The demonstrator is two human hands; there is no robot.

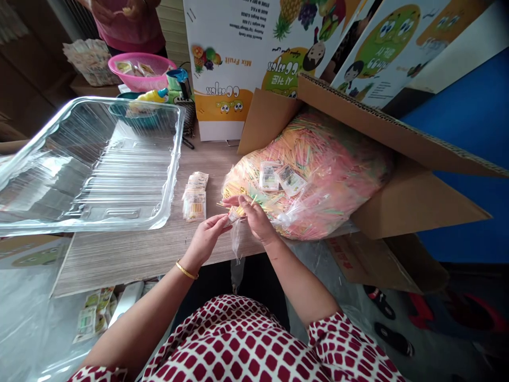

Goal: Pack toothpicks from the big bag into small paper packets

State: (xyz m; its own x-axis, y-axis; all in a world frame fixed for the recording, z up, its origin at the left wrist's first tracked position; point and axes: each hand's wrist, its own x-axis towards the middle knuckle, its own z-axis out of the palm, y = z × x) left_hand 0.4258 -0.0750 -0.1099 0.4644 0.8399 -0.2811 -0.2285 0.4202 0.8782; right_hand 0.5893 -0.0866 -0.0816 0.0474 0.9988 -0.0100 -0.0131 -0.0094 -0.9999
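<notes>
My left hand (210, 234), with a gold bangle on its wrist, pinches the edge of a small printed packet (233, 214). Several thin yellow sticks (240, 210) are in the fingers of my right hand (257, 220), with their ends at the packet. Whether the sticks are inside the packet is hard to make out. Right beside my hands, a big clear bag (318, 175) full of pink, yellow and green sticks spills from a cardboard box. Two packets (280, 178) lie on top of that bag. To the left of my hands is an overlapping row of filled packets (194, 205) on the table.
A large clear plastic tray (131, 178) takes up the table's (131, 254) left side. Behind it are a pink basket (139, 79) and a green bowl (139, 114). Open box flaps (421, 204) jut out at right. Another person (127, 24) stands at the back left.
</notes>
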